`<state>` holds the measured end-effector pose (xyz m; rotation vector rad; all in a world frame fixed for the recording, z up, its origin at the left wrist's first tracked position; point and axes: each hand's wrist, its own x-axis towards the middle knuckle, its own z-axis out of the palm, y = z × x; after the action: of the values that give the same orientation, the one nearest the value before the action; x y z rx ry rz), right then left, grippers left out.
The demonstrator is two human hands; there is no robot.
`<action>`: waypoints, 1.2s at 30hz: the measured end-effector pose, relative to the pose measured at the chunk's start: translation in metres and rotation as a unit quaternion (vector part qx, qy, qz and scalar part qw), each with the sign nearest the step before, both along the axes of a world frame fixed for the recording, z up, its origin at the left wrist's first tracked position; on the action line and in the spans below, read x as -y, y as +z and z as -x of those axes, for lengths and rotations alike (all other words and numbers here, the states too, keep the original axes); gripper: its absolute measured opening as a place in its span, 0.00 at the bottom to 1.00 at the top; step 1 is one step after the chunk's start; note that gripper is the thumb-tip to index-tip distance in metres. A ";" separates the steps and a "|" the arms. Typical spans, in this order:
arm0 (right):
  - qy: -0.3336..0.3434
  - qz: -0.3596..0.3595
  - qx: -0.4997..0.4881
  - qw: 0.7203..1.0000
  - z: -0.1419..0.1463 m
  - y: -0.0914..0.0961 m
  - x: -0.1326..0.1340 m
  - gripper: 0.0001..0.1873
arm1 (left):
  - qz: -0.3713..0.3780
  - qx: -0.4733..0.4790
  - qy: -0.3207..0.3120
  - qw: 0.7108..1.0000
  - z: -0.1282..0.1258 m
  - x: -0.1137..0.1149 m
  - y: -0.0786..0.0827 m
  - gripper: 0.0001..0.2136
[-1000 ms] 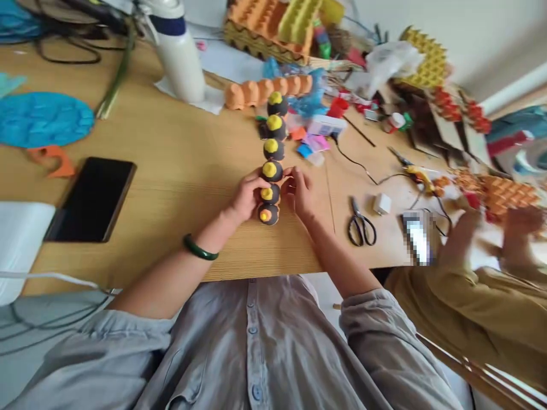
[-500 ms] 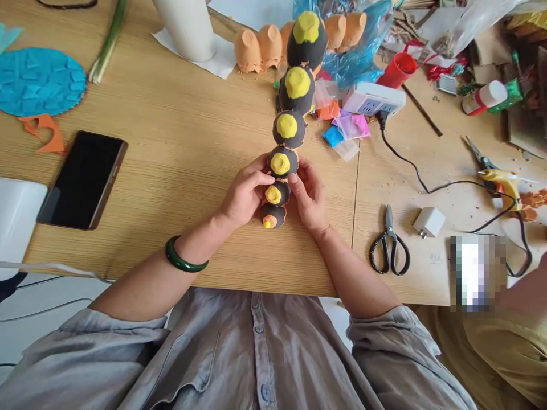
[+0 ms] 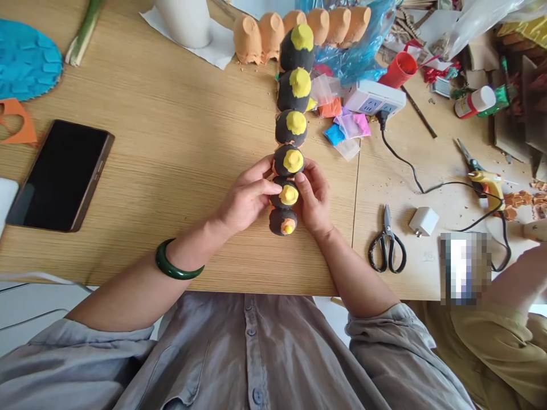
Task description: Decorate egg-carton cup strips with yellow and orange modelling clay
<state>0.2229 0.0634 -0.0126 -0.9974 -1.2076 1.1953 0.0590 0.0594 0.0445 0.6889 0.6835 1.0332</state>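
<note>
Egg-carton caterpillar (image 3: 292,128) lies on counter (image 3: 179,148) – long axis running straight away from person. Left hand (image 3: 244,199), right hand (image 3: 314,199) pinch near end from both sides – fingers curled, clamped on it.

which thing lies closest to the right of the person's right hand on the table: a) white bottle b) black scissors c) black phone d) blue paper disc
b: the black scissors lie just past the right hand, which with the left hand grips the row of black and yellow egg-carton cups; the black phone sits far over on the left of the wooden table.
</note>
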 end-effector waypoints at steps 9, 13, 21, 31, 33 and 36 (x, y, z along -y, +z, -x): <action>-0.019 0.008 0.003 1.000 0.001 0.005 0.006 0.25 | 0.007 0.004 -0.018 1.000 0.001 0.003 -0.004 0.19; -0.015 0.021 0.044 0.999 -0.001 0.008 0.007 0.27 | -0.003 -0.009 -0.021 1.000 0.000 0.002 -0.006 0.23; -0.028 0.043 0.026 0.998 -0.004 0.016 0.009 0.29 | 0.002 -0.005 -0.034 0.999 0.000 0.001 -0.010 0.25; -0.054 0.011 0.015 0.998 0.001 0.006 0.009 0.30 | 0.000 0.002 -0.034 0.999 0.000 0.002 -0.004 0.20; -0.059 0.004 0.010 0.998 0.000 0.001 0.009 0.29 | -0.003 -0.001 -0.032 0.999 0.000 0.001 -0.005 0.23; -0.062 0.005 0.018 0.998 -0.001 -0.002 0.009 0.28 | 0.000 -0.010 -0.035 0.999 0.000 0.000 -0.007 0.26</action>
<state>0.2240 0.0547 -0.0145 -1.0887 -1.1514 1.0909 0.0588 0.0592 0.0376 0.7197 0.6724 0.9631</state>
